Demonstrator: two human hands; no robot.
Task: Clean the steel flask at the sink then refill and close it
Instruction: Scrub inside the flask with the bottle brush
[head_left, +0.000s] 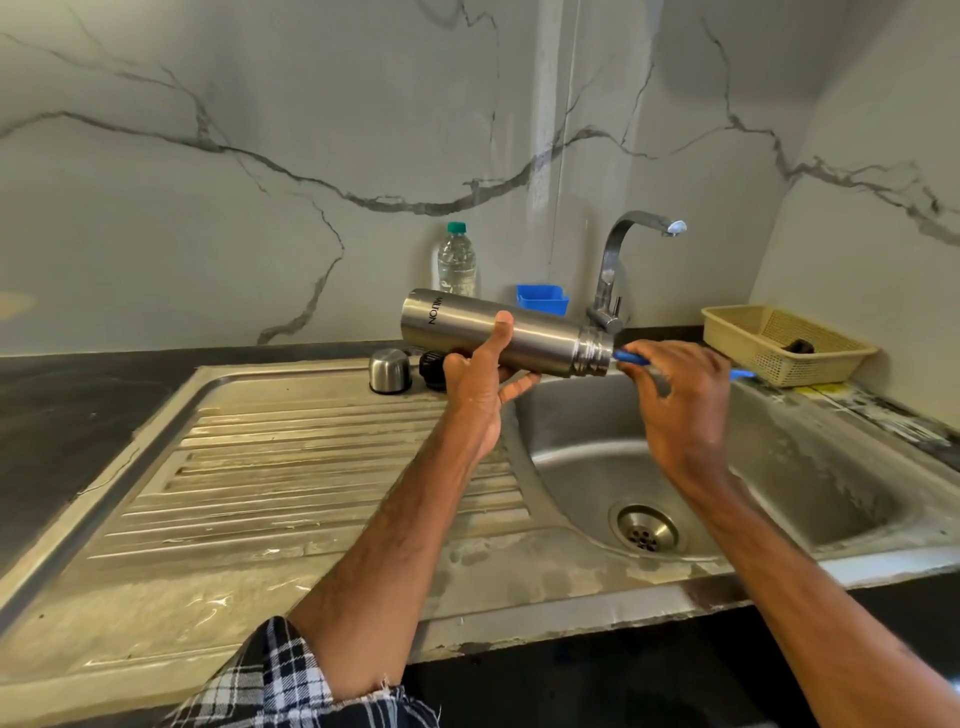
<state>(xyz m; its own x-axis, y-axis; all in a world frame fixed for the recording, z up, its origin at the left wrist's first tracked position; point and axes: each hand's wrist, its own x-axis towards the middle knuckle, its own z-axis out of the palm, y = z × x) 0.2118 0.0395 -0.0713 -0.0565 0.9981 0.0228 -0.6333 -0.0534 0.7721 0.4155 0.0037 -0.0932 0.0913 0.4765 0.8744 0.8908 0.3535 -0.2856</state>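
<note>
My left hand (480, 384) grips the steel flask (540, 338) around its middle and holds it nearly level above the sink basin's left rim. The flask's open threaded mouth points right. My right hand (675, 400) holds a blue-handled brush (628, 357) whose end goes into the flask's mouth; the brush head is hidden inside. The flask's steel cup lid (389, 370) and its black stopper (432, 368) stand on the drainboard behind my left hand.
The steel sink basin (779, 467) with its drain (647, 530) lies below my hands. The tap (623, 260) stands behind, no water running. A plastic water bottle (456, 260), a blue container (543, 299) and a beige basket (779, 343) sit along the back.
</note>
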